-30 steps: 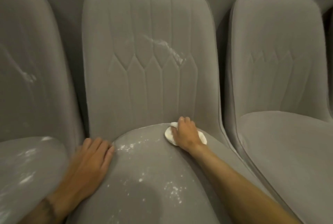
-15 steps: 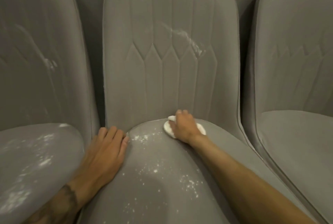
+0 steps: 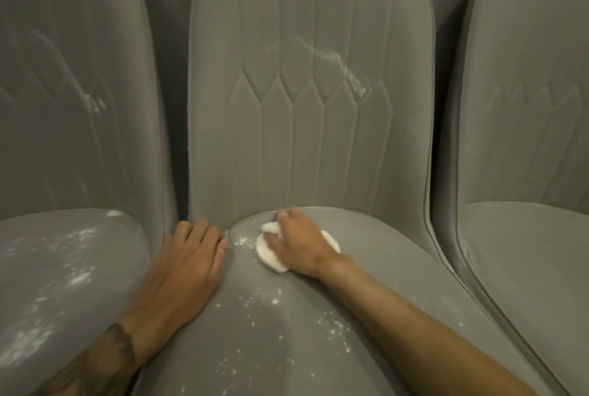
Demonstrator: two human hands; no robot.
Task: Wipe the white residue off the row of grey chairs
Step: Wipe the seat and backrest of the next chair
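Three grey upholstered chairs stand side by side. On the middle chair (image 3: 306, 147) white specks (image 3: 264, 303) are scattered over the seat and a white streak (image 3: 338, 64) crosses the backrest. My right hand (image 3: 299, 244) grips a white round pad (image 3: 267, 255) and presses it on the back of that seat. My left hand (image 3: 185, 265) lies flat, fingers straight, on the seat's left edge. The left chair (image 3: 63, 268) carries white smears on its seat and backrest.
The right chair (image 3: 526, 236) looks mostly free of residue, with faint specks along its left seam. Narrow dark gaps separate the chairs. A dark wall runs behind the backrests.
My right hand has slid the pad leftwards along the back of the seat, closer to my left hand. The view has shifted, so the chairs sit further right in the frame.
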